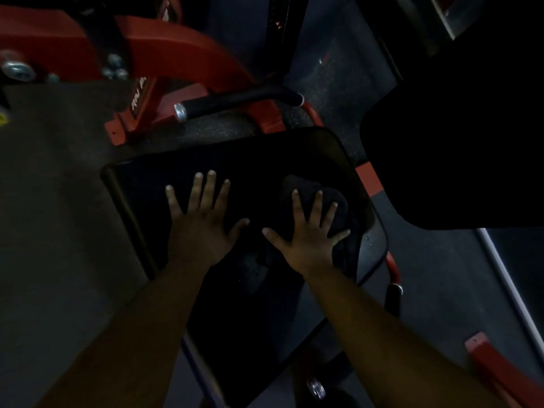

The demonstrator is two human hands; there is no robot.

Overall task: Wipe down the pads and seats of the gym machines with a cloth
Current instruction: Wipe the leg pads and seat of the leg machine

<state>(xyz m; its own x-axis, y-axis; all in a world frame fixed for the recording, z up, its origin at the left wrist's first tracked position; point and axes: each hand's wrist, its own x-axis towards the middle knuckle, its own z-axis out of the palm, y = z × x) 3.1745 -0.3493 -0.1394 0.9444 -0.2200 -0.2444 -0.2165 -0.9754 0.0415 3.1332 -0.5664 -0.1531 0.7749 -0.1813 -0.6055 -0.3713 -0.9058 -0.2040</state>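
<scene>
Both palms lie flat, fingers spread: my right hand (309,231) presses the dark cloth (315,201), seemingly bunched; my left hand (200,222) braces the seat (265,160) beside it. Bunching could leave the far corners unwiped.

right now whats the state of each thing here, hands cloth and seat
left hand: open, fingers spread, flat on the bare seat pad
right hand: open, fingers spread, pressing down on the cloth
cloth: dark, bunched, lying on the seat pad under the right hand
seat pad: black, uncovered on its left side
</scene>
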